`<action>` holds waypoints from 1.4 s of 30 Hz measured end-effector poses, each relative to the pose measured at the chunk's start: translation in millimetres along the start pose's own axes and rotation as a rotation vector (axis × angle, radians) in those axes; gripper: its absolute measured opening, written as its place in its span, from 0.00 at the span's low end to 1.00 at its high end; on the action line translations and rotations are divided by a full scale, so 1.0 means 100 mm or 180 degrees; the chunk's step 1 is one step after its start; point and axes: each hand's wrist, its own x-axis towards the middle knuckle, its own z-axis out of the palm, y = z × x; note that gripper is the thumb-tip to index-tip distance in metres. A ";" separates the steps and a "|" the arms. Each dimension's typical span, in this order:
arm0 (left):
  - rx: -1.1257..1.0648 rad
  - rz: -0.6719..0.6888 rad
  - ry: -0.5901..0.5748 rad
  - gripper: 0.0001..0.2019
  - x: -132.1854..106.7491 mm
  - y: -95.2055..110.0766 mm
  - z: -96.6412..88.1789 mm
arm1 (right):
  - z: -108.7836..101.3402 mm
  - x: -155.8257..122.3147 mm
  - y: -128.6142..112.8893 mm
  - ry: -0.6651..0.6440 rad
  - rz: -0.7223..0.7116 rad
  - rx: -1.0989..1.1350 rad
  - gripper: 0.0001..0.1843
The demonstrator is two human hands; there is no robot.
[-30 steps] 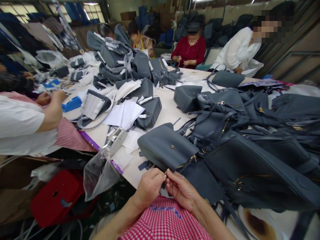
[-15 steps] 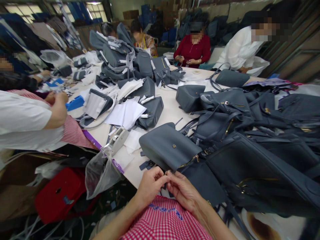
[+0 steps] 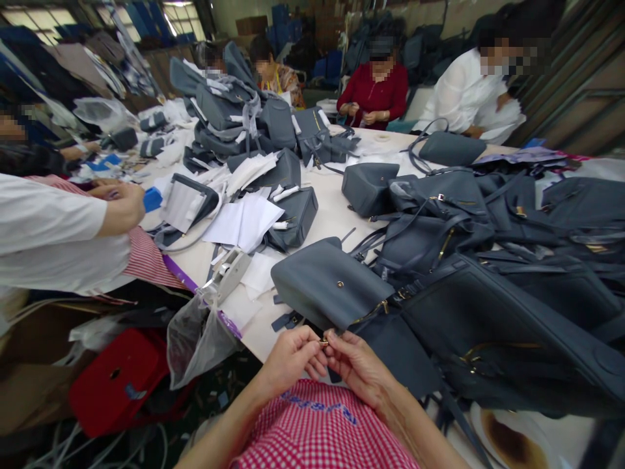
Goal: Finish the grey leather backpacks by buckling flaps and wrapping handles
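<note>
My left hand (image 3: 291, 358) and my right hand (image 3: 357, 367) meet at the near edge of the table, fingers pinched together on a small gold metal piece (image 3: 324, 339). It sits at the lower edge of a slate-blue leather bag (image 3: 328, 283) with a gold snap on its flap, lying right in front of me. Whether the piece is fixed to the bag or to a strap I cannot tell. My red-checked apron (image 3: 322, 426) is below both hands.
Several more blue bags (image 3: 469, 221) are heaped on the right, another heap (image 3: 244, 117) stands at the back. White paper sheets (image 3: 241, 225), a tape dispenser (image 3: 228, 273) and a hanging plastic bag (image 3: 195, 339) are left of my bag. People work around the white table (image 3: 332, 215); a sleeve (image 3: 49, 228) is close left.
My pinched fingers have shifted slightly on the gold piece. The person at the left has moved a hand toward the blue object on the table.
</note>
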 end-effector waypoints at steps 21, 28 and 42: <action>0.0231 -0.0265 0.0090 0.14 -0.02 0.01 0.00 | 0.03 -0.03 0.03 0.0107 -0.0299 -0.0396 0.17; -0.0142 -0.0338 -0.0260 0.17 0.02 0.02 -0.01 | 0.01 0.01 0.01 0.0328 -0.0231 -0.0446 0.21; 0.0808 0.0055 0.0218 0.15 0.01 0.00 0.09 | 0.08 0.03 0.05 0.0527 -0.0401 -0.0477 0.25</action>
